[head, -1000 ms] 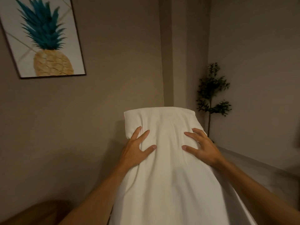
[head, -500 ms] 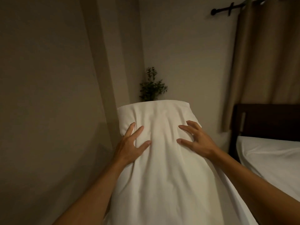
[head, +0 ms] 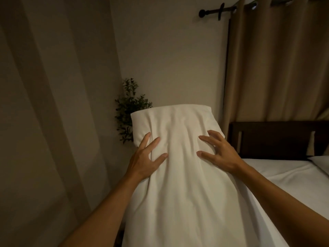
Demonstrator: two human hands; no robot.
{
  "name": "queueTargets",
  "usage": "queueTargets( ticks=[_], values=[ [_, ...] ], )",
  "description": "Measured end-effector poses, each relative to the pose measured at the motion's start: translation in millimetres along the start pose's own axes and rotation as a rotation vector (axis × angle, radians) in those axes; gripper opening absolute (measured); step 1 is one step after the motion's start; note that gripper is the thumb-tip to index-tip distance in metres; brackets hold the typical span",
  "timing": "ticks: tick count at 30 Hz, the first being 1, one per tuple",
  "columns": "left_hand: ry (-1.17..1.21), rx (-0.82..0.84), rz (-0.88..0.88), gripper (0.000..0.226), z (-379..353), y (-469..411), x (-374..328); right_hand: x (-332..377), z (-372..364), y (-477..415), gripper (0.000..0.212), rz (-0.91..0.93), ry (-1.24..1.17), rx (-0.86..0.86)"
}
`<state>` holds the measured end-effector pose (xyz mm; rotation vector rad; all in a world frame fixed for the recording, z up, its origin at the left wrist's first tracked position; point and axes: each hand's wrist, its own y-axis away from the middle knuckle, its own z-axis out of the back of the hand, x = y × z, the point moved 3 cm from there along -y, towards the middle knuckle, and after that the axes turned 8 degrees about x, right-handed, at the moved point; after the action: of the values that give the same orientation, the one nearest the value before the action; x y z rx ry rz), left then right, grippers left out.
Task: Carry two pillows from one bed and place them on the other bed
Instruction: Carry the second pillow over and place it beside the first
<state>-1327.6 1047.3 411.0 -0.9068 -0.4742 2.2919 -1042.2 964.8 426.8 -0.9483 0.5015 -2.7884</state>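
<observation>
A long white pillow [head: 179, 175] is held up in front of me, lengthwise away from my chest. My left hand [head: 146, 157] presses on its left side with fingers spread, and my right hand [head: 219, 152] clasps its right side. Whether a second pillow lies under it is hidden. To the right is a bed [head: 292, 177] with a white sheet and a dark wooden headboard [head: 274, 138]. Another white pillow's corner [head: 320, 162] shows at the right edge on that bed.
A small green potted plant [head: 128, 111] stands in the room corner behind the pillow. Tan curtains [head: 277, 65] hang from a dark rod [head: 217, 9] above the headboard. A plain wall runs along the left.
The view has swung to the right: the pineapple picture left the frame, and the curtain, headboard and bed have come in. Both hands keep the same hold on the pillow.
</observation>
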Motion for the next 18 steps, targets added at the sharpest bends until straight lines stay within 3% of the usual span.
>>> queueTargets(
  ticks=[9,18],
  values=[
    [0.07,0.084,-0.124,0.077,-96,-150,53,-103,6,-90,0.067,-0.151,0.063,-0.074],
    [0.177,0.164,-0.293,0.078,-171,-309,79,-161,43,-172,0.066,-0.295,0.15,-0.225]
  ],
)
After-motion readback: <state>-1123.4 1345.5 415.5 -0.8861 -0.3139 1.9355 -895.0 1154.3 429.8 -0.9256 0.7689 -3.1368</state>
